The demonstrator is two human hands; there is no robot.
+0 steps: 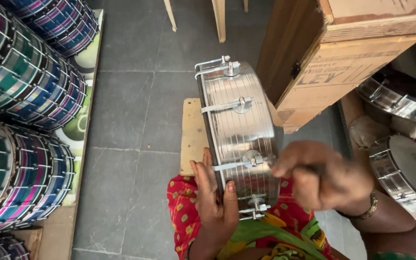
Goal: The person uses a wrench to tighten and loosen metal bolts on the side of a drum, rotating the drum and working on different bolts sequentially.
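The shiny metal drum (239,135) stands on its edge on the person's lap, just above the red and green cloth (188,212). Its far side rests by a small wooden board (191,137) on the floor (131,96).

The left hand (213,202) is flat against the dark rim, with the fingers spread and the thumb lying on the metal side. The right hand (326,180) is closed in a fist around something dark. It is blurry, so what it is cannot be told. This hand sits just beside a silver bolt (252,161) on the drum's side.

The drum looks hard and stiff, and it is probably not very heavy, since one open hand steadies it. The smooth metal may be slippery. The rim and the long silver hooks look like the best places to hold it.

A big wooden box (343,53) stands near the drum, and what is in it does not show. On the left, many colourful drums (25,86) lie stacked. On the right sit more silver drums (405,168).
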